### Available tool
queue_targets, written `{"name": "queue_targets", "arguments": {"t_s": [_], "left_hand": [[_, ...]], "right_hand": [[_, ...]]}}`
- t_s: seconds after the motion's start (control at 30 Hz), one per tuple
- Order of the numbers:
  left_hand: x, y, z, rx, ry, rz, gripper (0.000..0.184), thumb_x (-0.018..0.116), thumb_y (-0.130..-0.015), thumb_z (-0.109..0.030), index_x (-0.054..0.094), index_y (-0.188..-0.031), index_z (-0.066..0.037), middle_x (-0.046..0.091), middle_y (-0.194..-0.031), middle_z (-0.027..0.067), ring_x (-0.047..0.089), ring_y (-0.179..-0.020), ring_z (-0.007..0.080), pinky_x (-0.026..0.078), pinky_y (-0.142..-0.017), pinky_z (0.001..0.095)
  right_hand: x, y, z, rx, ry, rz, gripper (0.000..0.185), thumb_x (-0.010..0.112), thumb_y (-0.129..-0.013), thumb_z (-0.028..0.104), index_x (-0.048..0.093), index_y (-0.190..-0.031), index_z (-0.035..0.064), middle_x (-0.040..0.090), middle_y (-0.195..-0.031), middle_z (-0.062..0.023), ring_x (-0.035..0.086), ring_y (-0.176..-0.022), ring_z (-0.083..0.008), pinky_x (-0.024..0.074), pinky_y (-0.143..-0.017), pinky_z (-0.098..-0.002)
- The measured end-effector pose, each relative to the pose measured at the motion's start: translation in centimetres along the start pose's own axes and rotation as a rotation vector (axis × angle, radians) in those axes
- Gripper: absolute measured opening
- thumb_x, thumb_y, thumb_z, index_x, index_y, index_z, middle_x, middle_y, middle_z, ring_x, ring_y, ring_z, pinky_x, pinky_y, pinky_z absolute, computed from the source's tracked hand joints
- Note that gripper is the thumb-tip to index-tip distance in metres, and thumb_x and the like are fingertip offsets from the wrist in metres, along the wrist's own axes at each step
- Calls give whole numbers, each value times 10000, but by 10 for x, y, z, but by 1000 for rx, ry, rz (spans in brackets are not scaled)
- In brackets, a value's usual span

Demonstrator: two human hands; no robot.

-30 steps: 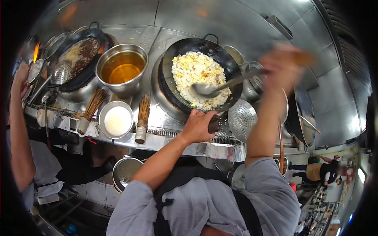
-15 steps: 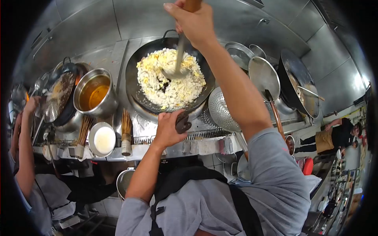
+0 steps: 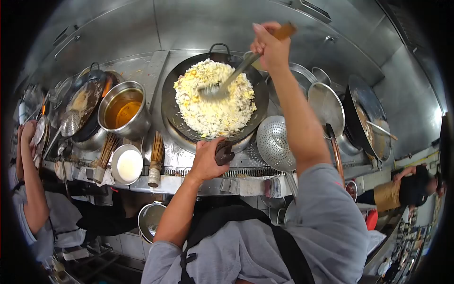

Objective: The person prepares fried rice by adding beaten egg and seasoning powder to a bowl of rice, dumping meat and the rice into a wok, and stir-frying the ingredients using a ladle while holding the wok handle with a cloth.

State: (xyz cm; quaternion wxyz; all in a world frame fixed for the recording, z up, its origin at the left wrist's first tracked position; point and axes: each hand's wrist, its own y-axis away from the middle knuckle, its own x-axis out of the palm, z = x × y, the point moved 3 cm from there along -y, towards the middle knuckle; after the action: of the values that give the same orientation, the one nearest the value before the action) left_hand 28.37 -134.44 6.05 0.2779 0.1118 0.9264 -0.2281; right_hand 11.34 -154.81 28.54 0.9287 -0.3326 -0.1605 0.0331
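A black wok (image 3: 168, 105) stands on the burner in front of me, holding fried rice (image 3: 213, 120) mixed with yellow egg. My right hand (image 3: 273, 47) is closed around the wooden-ended handle of a ladle (image 3: 238, 71), raised above the wok's right side. The ladle's bowl, smeared by motion, is over the middle of the rice. At the wok's near edge, my left hand (image 3: 205, 160) grips around a dark brown lump (image 3: 223, 153), perhaps the wok's handle or a folded pad; its fingers are partly hidden.
Left stand a pot of orange-brown liquid (image 3: 141, 112), a bowl of white liquid (image 3: 128, 164) and bamboo brushes (image 3: 157, 154). Right are a perforated strainer (image 3: 275, 143), a mesh strainer (image 3: 326, 105) and another wok (image 3: 352, 116). A co-worker's arm (image 3: 34, 182) reaches in at far left; another person (image 3: 409, 187) stands right.
My right hand has moved right, tilting the ladle's handle from nearly upright to slanted. The rice has been stirred and its bare gap closed. My left hand stays at the wok's near edge.
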Motion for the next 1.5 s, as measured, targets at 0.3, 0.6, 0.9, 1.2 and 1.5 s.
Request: {"name": "queue_targets", "arguments": {"t_s": [0.3,0.6,0.9,1.2,1.5], "left_hand": [[0,6,-5,20,-52,-7,733,771,-581,-207,515,-1254,-71,653,-1053,137,592,-999,303,335,-969,383],[2,7,-1,63,-12,-44,766,777,-590,-217,489,-1283,-66,653,-1046,134,589,-1015,301,324,-985,389],[3,7,-1,66,-22,-58,772,769,-587,-221,486,-1288,-65,652,-1027,148,585,-998,323,319,-995,392],[13,1,15,90,-65,-64,792,769,-550,-211,507,-1280,-47,640,-1091,165,571,-1049,332,325,-1004,440],[21,11,27,-27,42,-52,823,744,-564,-141,462,-1327,-18,557,-1115,193,441,-1111,359,350,-1008,445]], "right_hand": [[78,24,10,-109,-16,-52,172,719,-823,25,550,-812,49,491,-554,-6,449,-407,-114,418,-425,-298],[112,39,64,-51,102,334,171,740,-838,138,592,-839,54,544,-611,-3,484,-449,-88,420,-419,-267],[64,20,109,38,303,277,214,792,-799,178,617,-831,60,534,-613,16,518,-492,-79,428,-435,-247],[94,13,79,-235,388,-91,220,698,-809,215,609,-748,23,624,-637,-76,612,-590,-185,478,-562,-366],[81,54,66,-216,468,132,250,690,-745,90,634,-978,20,678,-883,-69,625,-861,-138,500,-812,-349]]}}
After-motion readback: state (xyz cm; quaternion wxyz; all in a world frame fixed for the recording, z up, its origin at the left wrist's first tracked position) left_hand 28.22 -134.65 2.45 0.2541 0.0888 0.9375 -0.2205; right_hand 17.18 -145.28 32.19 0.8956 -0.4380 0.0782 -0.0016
